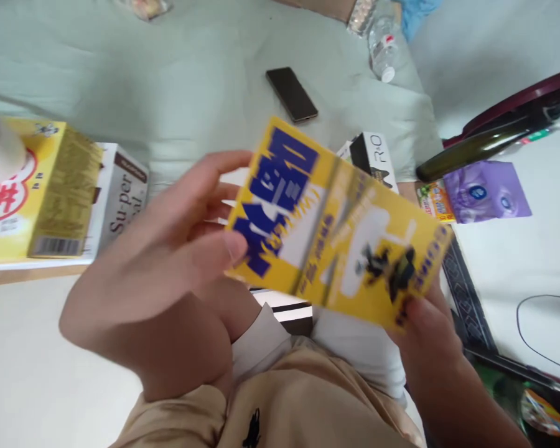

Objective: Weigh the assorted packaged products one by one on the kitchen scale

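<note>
A flat yellow printed item (pixel 303 249), a book or a thin box, I cannot tell which, hangs tilted in front of my body above my lap. Large blue lettering covers its left part, and a dark figure is printed toward its right end. My left hand (pixel 191 230) grips the left edge, thumb on the face and fingers behind. At the lower right corner my right hand (pixel 427 323) holds it, its fingers mostly hidden underneath. Slight motion blur softens the print and both hands.
On the green cloth (pixel 205 74) lie a black phone (pixel 292 93) and a plastic bottle (pixel 383 50). Yellow (pixel 65 193) and white (pixel 126 180) boxes stand left. Beyond the held item is a black-and-white box (pixel 376 158); right are a dark green bottle (pixel 490 140) and purple pack (pixel 488 193).
</note>
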Motion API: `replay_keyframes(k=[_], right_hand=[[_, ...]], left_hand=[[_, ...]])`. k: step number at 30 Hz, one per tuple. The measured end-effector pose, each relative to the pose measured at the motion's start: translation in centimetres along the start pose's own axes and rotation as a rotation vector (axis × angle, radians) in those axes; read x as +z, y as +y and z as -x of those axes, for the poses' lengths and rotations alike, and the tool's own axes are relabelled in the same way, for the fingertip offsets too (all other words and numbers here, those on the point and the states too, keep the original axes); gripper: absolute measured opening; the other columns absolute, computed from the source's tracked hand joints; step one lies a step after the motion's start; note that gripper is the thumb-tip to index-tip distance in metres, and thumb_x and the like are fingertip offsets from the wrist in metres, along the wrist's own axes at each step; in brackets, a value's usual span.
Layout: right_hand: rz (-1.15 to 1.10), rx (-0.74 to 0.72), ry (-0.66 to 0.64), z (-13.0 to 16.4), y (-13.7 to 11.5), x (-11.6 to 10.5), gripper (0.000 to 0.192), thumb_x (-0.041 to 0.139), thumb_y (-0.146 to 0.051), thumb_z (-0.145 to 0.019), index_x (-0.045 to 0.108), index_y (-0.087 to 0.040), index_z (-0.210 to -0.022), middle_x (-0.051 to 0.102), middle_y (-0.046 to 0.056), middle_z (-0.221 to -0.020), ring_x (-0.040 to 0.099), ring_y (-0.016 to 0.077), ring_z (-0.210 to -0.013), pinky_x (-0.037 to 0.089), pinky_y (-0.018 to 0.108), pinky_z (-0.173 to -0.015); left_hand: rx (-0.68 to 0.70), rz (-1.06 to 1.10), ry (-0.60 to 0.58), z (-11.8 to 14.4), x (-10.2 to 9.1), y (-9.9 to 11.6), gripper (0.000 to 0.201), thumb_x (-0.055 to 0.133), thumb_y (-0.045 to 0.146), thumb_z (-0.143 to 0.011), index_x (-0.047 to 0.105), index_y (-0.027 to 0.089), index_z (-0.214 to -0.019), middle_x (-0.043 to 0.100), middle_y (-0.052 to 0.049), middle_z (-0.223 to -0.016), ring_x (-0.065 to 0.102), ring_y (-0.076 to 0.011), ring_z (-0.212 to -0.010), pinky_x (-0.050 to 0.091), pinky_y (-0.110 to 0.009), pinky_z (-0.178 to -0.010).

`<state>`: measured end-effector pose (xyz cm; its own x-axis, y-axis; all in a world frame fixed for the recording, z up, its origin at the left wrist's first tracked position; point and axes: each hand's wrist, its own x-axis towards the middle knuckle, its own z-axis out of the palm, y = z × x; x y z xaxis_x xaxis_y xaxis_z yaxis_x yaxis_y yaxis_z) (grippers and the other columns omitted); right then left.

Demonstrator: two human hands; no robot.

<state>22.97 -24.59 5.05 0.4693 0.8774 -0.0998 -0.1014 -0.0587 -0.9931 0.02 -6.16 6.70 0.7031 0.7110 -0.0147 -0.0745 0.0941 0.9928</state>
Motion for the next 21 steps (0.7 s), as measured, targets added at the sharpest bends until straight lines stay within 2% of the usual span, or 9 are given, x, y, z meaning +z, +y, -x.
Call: replay_keyframes(k=[4,6,8,10,11,13,15,17,21], right_hand=[[-0.070,0.115,0.233,6.7,0.1,-5.9,0.086,0.088,-0.062,-0.078,0.053,-0.058,-0.155,0.065,0.003,-0.160,0.065,0.0364,-0.149,0.071,0.056,-0.101],[-0.142,0.218,0.353,9.8,1.3,-10.1,0.082,0.086,-0.058,-0.080,0.057,-0.048,-0.156,0.076,0.005,-0.146,0.076,0.0386,-0.131,0.069,0.063,-0.105],[-0.210,0.258,0.519,11.8,2.8,-14.2,0.065,0.083,-0.053,-0.084,0.069,-0.040,-0.146,0.086,0.005,-0.119,0.082,0.0348,-0.115,0.069,0.058,-0.103],[-0.255,0.197,0.669,11.9,4.0,-17.2,0.049,0.078,-0.054,-0.086,0.077,-0.038,-0.132,0.088,0.001,-0.098,0.083,0.0326,-0.109,0.070,0.055,-0.098],[-0.265,0.195,0.719,11.2,4.3,-17.9,0.049,0.077,-0.053,-0.086,0.077,-0.038,-0.132,0.088,0.001,-0.100,0.082,0.0320,-0.112,0.069,0.054,-0.099],[-0.284,0.191,0.776,8.6,4.2,-17.9,0.055,0.078,-0.056,-0.084,0.076,-0.037,-0.136,0.087,0.002,-0.118,0.079,0.0321,-0.123,0.069,0.054,-0.099],[-0.329,0.193,0.760,5.3,3.6,-16.5,0.061,0.078,-0.062,-0.081,0.076,-0.036,-0.136,0.083,0.003,-0.133,0.074,0.0341,-0.134,0.066,0.057,-0.103],[-0.352,0.156,0.779,2.4,3.0,-14.8,0.062,0.075,-0.065,-0.081,0.076,-0.034,-0.134,0.081,0.005,-0.136,0.071,0.0358,-0.137,0.064,0.060,-0.106],[-0.341,0.077,0.823,-0.8,2.9,-13.1,0.061,0.076,-0.065,-0.080,0.077,-0.030,-0.130,0.081,0.007,-0.132,0.072,0.0327,-0.133,0.066,0.050,-0.100]], left_hand=[[0.015,-0.233,-0.281,-2.0,5.4,0.8,0.076,0.087,0.056,-0.083,0.061,0.045,-0.154,0.078,-0.005,-0.137,0.082,-0.0320,-0.105,0.074,-0.041,-0.080],[0.019,-0.256,-0.379,-3.2,8.9,0.4,0.071,0.081,0.049,-0.089,0.059,0.037,-0.156,0.076,-0.007,-0.142,0.079,-0.0322,-0.114,0.072,-0.045,-0.094],[0.031,-0.246,-0.434,-4.0,12.6,-0.7,0.063,0.070,0.043,-0.098,0.054,0.029,-0.157,0.069,-0.011,-0.152,0.072,-0.0343,-0.133,0.066,-0.052,-0.110],[0.086,-0.259,-0.408,-4.4,16.1,-2.5,0.065,0.064,0.043,-0.101,0.046,0.022,-0.160,0.056,-0.018,-0.164,0.055,-0.0379,-0.155,0.056,-0.060,-0.124],[0.130,-0.282,-0.374,-4.4,17.7,-3.6,0.069,0.063,0.043,-0.100,0.042,0.019,-0.160,0.050,-0.022,-0.167,0.048,-0.0394,-0.160,0.053,-0.063,-0.127],[0.260,-0.312,-0.262,-4.3,20.4,-6.0,0.071,0.064,0.040,-0.095,0.037,0.017,-0.156,0.048,-0.026,-0.160,0.050,-0.0409,-0.154,0.056,-0.066,-0.121],[0.381,-0.309,-0.218,-4.2,22.5,-8.2,0.070,0.065,0.036,-0.090,0.036,0.020,-0.151,0.054,-0.021,-0.141,0.063,-0.0372,-0.135,0.064,-0.062,-0.107],[0.422,-0.302,-0.252,-4.2,24.0,-10.0,0.069,0.066,0.035,-0.086,0.037,0.021,-0.147,0.055,-0.016,-0.130,0.066,-0.0336,-0.123,0.067,-0.056,-0.097],[0.352,-0.287,-0.367,-4.7,25.8,-12.0,0.075,0.069,0.038,-0.086,0.037,0.022,-0.152,0.053,-0.019,-0.141,0.063,-0.0365,-0.134,0.068,-0.054,-0.100]])
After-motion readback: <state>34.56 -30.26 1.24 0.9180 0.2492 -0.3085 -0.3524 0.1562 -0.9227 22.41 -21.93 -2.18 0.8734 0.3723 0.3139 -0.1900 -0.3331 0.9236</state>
